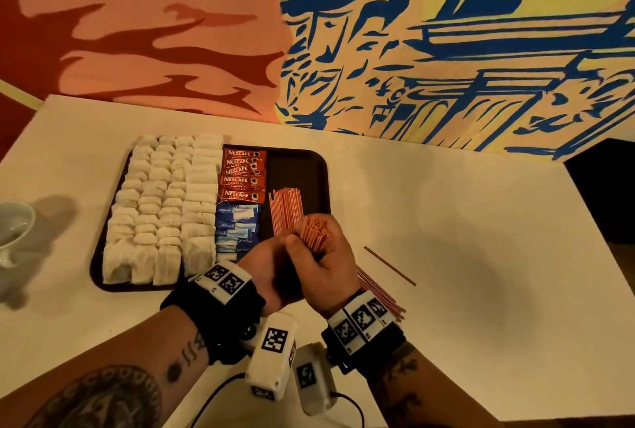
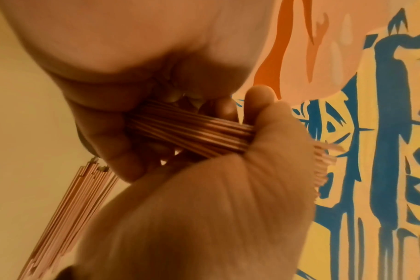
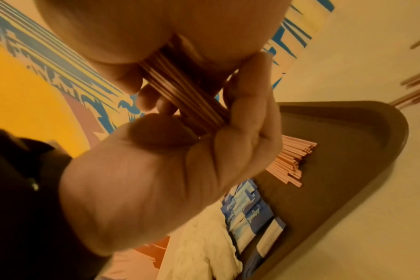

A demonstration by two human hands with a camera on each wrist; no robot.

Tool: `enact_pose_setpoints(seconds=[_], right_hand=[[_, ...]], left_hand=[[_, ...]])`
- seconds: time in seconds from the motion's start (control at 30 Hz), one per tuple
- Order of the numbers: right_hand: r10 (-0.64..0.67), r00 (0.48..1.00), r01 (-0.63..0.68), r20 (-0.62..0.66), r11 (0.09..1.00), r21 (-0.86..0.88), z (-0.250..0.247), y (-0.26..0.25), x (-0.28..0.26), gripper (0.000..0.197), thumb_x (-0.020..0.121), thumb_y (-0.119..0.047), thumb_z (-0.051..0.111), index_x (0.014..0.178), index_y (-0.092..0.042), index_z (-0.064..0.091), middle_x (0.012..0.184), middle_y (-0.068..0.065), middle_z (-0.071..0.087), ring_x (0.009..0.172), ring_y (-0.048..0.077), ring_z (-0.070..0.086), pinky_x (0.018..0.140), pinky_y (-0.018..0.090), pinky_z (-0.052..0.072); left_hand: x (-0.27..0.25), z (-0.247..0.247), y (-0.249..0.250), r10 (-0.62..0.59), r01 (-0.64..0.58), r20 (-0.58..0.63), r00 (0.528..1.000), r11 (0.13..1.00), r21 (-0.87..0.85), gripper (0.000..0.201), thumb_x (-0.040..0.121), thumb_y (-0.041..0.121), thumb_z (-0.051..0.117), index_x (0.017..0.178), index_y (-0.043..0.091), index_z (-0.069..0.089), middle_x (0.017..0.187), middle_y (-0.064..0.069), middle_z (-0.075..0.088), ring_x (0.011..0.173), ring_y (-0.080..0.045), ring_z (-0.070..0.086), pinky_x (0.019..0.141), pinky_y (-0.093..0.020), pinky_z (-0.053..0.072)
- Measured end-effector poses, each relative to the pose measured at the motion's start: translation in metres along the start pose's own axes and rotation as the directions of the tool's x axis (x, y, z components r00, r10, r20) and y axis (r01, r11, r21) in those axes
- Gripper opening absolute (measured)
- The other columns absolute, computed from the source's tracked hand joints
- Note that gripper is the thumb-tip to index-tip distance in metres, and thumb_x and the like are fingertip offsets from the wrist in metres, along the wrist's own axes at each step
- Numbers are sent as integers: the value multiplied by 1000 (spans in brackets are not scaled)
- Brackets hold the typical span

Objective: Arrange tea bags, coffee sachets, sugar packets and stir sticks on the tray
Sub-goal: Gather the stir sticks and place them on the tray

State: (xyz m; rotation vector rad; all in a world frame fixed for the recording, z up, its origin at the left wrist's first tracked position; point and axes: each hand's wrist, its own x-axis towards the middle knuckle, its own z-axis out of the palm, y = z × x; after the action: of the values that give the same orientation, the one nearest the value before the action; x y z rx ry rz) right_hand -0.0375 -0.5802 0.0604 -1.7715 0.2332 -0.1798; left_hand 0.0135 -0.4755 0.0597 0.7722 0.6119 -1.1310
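Observation:
A dark brown tray (image 1: pixel 319 166) holds rows of white tea bags (image 1: pixel 161 208), red coffee sachets (image 1: pixel 244 175), blue sugar packets (image 1: pixel 237 228) and a flat lot of pink stir sticks (image 1: pixel 287 211). Over the tray's near right corner both hands hold one upright bundle of stir sticks (image 1: pixel 314 230). My right hand (image 1: pixel 326 266) wraps its fingers round the bundle. My left hand (image 1: pixel 264 273) pinches the same bundle (image 3: pixel 187 94) between thumb and fingers from the left. The bundle's lower end is hidden behind the hands.
More stir sticks (image 1: pixel 381 293) lie in a loose pile on the white table under my right wrist, and a single stick (image 1: pixel 390 266) lies just beyond them. A white cup (image 1: pixel 13 225) stands at the left edge. A painted wall rises behind the table.

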Motion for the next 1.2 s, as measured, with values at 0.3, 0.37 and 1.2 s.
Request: enact_pose_setpoints(seconds=[0.3,0.37,1.2], right_hand=[[97,994,-100,-56,994,-43,-2,15,10,42,84,-60,49,111,-29,55,88,-6,66,83,14,66,79,34,56],[151,984,-156,-98,987,-44,-1,15,23,43,85,-59,49,113,-27,54,91,-2,67,84,18,67,81,39,57],[542,808,-554,-233,562,-614,34,69,139,35,103,-16,38,137,-7,38,129,16,60,116,35,60,95,39,47]], left_hand=[[1,11,-13,77,-68,-68,995,989,128,36,101,36,50,119,10,67,110,-16,73,102,-28,72,91,-41,54],[0,7,-7,80,-64,-88,993,982,178,42,103,41,44,124,11,64,116,-20,70,106,-32,69,94,-45,54],[-19,-224,137,812,414,-451,371,291,862,30,92,17,53,122,16,59,119,-27,62,107,-48,58,93,-50,48]])
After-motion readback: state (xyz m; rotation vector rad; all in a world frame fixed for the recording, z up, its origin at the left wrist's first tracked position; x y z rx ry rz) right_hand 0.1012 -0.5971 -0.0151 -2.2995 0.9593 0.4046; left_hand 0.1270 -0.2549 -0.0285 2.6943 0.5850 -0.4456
